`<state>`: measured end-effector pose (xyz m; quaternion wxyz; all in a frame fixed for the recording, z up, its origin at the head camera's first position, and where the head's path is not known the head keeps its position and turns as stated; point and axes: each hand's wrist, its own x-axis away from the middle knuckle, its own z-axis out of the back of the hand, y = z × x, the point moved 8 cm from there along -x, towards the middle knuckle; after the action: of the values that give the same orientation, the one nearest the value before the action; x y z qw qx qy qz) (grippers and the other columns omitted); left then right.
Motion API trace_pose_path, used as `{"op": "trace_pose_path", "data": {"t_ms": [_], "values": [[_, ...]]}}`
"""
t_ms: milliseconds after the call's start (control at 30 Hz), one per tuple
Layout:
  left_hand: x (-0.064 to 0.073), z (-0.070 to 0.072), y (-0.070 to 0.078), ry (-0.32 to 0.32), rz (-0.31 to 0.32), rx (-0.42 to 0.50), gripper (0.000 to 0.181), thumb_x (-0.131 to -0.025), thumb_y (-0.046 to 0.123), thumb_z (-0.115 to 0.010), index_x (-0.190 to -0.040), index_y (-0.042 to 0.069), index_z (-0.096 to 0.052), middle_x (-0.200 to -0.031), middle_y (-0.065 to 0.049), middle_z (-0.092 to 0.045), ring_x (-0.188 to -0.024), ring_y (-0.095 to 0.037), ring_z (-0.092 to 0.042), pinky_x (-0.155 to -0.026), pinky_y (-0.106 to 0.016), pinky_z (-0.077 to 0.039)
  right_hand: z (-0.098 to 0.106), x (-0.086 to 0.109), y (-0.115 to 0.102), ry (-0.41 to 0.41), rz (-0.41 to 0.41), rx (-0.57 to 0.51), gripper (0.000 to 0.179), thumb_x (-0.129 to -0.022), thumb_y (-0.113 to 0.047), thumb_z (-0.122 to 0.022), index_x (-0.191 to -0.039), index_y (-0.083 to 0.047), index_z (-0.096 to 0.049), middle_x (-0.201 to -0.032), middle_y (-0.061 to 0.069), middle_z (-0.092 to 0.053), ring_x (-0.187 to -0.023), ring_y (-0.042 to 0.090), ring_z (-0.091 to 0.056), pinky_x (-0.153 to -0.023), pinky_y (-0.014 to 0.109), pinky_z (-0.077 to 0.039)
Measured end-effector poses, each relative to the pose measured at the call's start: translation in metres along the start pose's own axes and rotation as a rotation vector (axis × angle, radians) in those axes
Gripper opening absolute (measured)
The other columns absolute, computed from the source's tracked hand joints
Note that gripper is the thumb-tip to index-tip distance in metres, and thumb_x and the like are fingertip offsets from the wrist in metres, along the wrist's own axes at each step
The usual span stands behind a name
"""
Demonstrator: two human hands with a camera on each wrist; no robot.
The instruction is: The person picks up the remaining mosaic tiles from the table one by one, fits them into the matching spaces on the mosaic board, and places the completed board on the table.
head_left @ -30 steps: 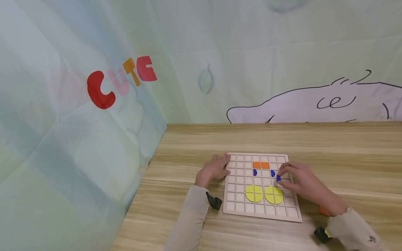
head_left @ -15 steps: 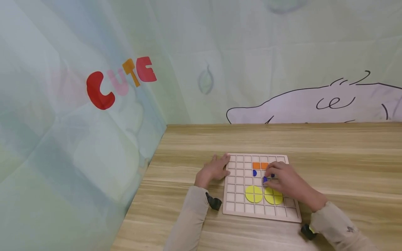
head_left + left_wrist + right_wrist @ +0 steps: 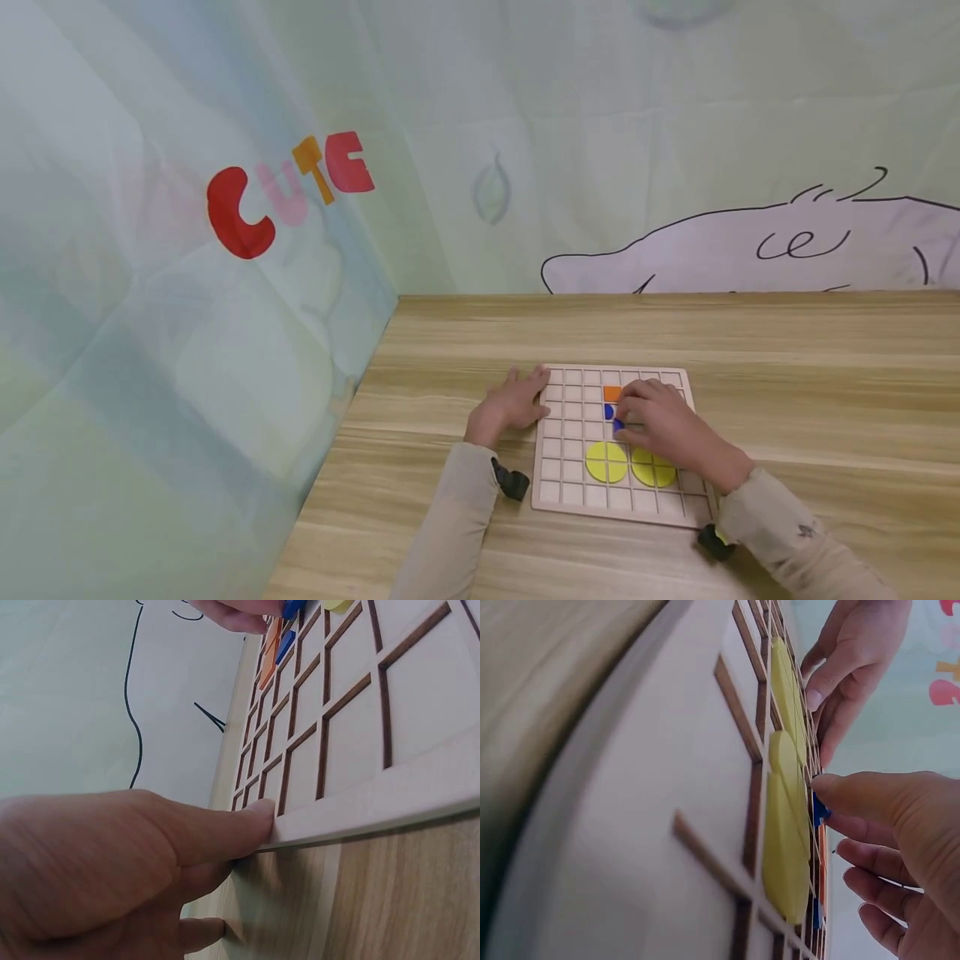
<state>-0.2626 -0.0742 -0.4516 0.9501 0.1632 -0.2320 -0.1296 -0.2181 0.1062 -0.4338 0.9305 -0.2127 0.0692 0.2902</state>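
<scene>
A pale wooden grid board lies on the table. My left hand rests along its left edge, the thumb touching the rim in the left wrist view. Over the board, my right hand pinches a small blue half-circle piece between thumb and forefinger. Just above that piece sits another blue half-circle in a cell, below an orange square. Two yellow discs made of quarter pieces, a left disc and a right disc, lie nearer me; my right hand partly covers the right one.
The wood-grain table stretches out around the board. A printed cloth backdrop stands behind it and along the left, with coloured letters on the left side. A black strap device sits on each wrist.
My right hand has moved left across the board with the blue half-circle, and it now hides the second orange square and the right-hand blue piece in the head view. My left hand stays put.
</scene>
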Motion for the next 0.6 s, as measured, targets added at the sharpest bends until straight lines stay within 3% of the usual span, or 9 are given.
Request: {"op": "trace_pose_path", "data": {"t_ms": [233, 600], "values": [[0.001, 0.001, 0.002, -0.004, -0.007, -0.002, 0.064, -0.099, 0.027, -0.051, -0.154, 0.02, -0.02, -0.162, 0.004, -0.01, -0.148, -0.034, -0.002, -0.111, -0.068, -0.01, -0.003, -0.002, -0.009, 0.014, 0.026, 0.062, 0.015, -0.075, -0.016, -0.082, -0.071, -0.021, -0.068, -0.098, 0.002, -0.062, -0.093, 0.023, -0.053, -0.082, 0.046, -0.044], [0.001, 0.001, 0.001, -0.005, -0.011, 0.0, 0.063, -0.099, 0.026, -0.051, -0.154, 0.019, -0.021, -0.162, 0.004, -0.011, -0.149, -0.034, -0.002, -0.111, -0.068, -0.011, 0.0, -0.001, -0.015, 0.047, 0.041, 0.099, 0.015, -0.073, -0.017, -0.083, -0.076, -0.018, -0.069, -0.096, 0.001, -0.061, -0.091, 0.023, -0.054, -0.081, 0.046, -0.046]]}}
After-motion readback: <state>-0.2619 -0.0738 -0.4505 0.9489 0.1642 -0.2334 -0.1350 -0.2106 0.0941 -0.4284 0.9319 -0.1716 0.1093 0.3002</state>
